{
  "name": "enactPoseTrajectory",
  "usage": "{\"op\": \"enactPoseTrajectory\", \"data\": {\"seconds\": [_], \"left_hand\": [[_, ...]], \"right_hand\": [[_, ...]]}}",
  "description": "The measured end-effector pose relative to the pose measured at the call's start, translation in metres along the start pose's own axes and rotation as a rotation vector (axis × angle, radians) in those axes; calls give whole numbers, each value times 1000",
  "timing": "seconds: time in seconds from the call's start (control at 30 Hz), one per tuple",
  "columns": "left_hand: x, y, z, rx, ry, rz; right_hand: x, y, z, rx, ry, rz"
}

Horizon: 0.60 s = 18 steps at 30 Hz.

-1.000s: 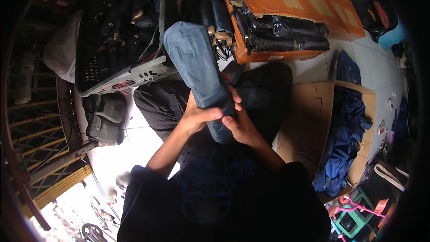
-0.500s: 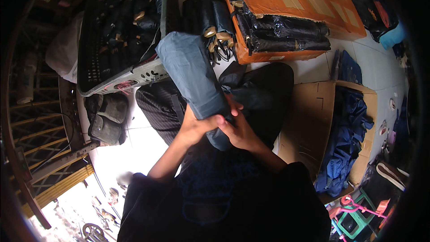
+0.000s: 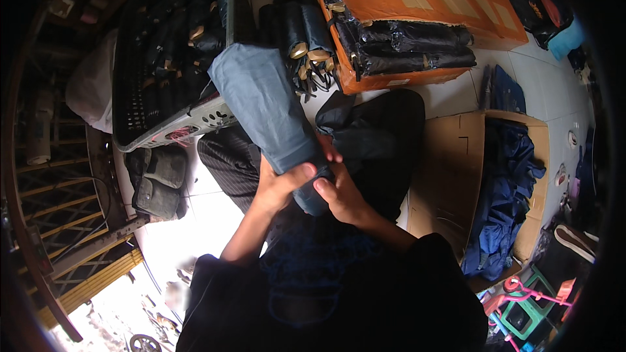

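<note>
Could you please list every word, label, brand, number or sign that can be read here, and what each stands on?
No text can be read.
Orange, taped cardboard box: pale label, too small.
Black fabric shirt: dim blue outline print, no legible letters.
Long blue-grey fabric bundle: no writing visible.

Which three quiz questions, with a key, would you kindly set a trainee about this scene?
1. What do the left hand and right hand both grip?
2. True or false: the orange box stands to the right of the perforated crate.
3. The open cardboard box holds: (a) metal tools, (b) dark blue fabric, (c) orange rope?
Key: 1. A blue-grey fabric bundle. 2. True. 3. (b).
</note>
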State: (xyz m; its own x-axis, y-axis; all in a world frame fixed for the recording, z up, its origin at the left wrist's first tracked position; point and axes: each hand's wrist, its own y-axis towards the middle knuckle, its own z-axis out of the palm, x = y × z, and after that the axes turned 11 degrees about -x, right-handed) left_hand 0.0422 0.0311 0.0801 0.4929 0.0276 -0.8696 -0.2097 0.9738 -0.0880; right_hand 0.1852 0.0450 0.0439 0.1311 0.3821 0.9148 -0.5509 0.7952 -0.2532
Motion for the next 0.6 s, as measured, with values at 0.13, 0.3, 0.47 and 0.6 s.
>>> {"op": "enactPoseTrajectory", "data": {"seconds": [0.13, 0.3, 0.47, 0.6], "left_hand": [[9, -5, -4, 63, 86, 57], [16, -10, -9, 47, 106, 39], [4, 4, -9, 85, -43, -111], [6, 11, -10, 99, -80, -78]], "right_hand": [[10, 3, 5, -71, -155, -164], [18, 3, 9, -137, -194, -126], [15, 7, -6, 120, 145, 107], [22, 13, -9, 294, 295, 193]]}}
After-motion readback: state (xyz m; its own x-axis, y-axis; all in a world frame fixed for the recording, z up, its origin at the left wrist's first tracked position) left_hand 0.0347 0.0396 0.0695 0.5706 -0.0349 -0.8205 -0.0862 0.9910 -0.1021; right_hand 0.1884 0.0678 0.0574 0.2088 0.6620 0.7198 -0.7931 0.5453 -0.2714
